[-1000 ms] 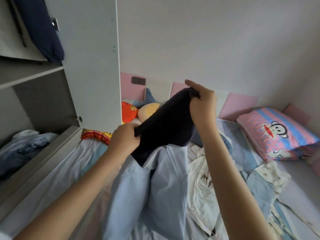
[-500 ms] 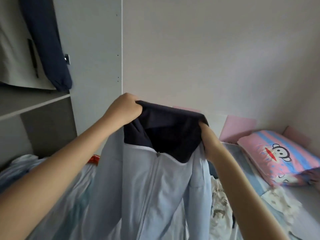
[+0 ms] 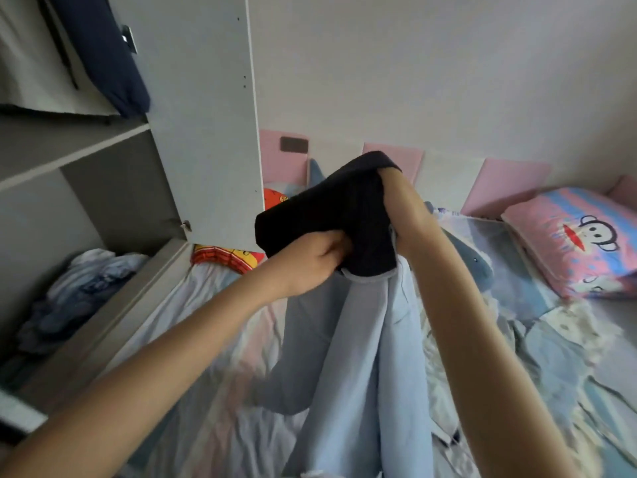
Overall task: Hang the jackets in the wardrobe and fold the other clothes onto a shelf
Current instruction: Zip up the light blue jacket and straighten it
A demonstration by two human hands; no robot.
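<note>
— How many garments are up?
— One pale-blue jacket (image 3: 362, 339), held over the bed (image 3: 206, 322) by two hands. The left hand (image 3: 310, 260) has its fingers gripping the dark hood; the right hand (image 3: 389, 179) has its fingers hidden inside it, grip unclear.
— Around it?
— An open wardrobe (image 3: 206, 115) stands left with one navy garment (image 3: 103, 53) hanging. One cartoon pillow (image 3: 579, 243) lies far right.

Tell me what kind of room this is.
Probably a child's bedroom: a bed with rumpled sheets, a cartoon monkey pillow, and an open wardrobe with shelves beside it. The left hand and right hand hold a light blue jacket over the bed.
</note>
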